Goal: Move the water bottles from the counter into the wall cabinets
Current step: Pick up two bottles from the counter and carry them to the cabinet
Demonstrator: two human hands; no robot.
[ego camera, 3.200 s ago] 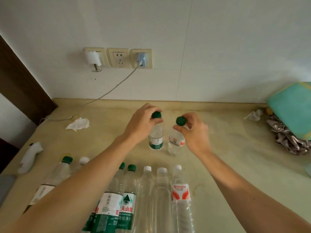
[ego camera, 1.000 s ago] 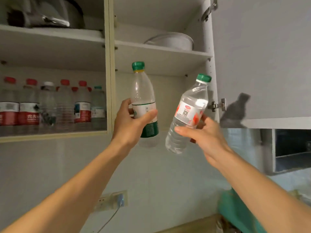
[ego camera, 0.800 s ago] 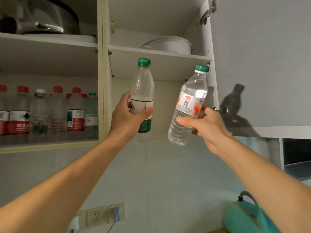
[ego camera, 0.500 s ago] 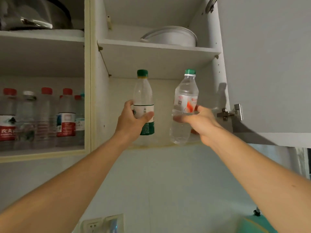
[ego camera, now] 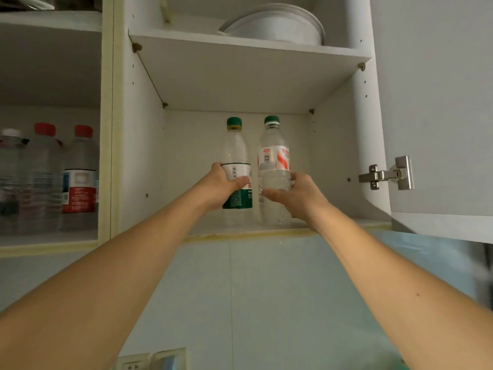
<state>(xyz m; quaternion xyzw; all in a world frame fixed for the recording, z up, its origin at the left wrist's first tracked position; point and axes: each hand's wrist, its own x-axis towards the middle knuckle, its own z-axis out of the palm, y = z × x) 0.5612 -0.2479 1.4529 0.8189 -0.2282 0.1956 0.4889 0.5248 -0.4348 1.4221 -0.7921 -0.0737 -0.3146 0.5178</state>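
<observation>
Two water bottles are held upright, side by side, inside the lower compartment of an open wall cabinet (ego camera: 149, 156). The green-label bottle (ego camera: 237, 166), topped with a green cap, is grasped around its label by the left hand (ego camera: 220, 186), thumb across the front. Just to its right, the red-label bottle (ego camera: 274, 169), also green-capped and clear below its label, is gripped at mid-body by the right hand (ego camera: 293, 196), fingers wrapped around its right side and thumb at the front. The two bottles are seen almost touching; their bases are seen level with the front edge of the cabinet floor (ego camera: 346, 224), though whether they rest on it cannot be told.

Both bare forearms are extended upward from the lower corners of the view.

On the shelf above (ego camera: 240, 65), a white round bowl-like dish (ego camera: 277, 28) is stored. The cabinet door (ego camera: 437, 102) is swung open at right, carried on a metal hinge (ego camera: 386, 174). In the neighbouring compartment at left, a row of stored bottles (ego camera: 45, 177) is lined up, several with red caps and one with a white cap. Wall sockets (ego camera: 149, 361) are partly visible at the bottom edge, below a pale wall.
</observation>
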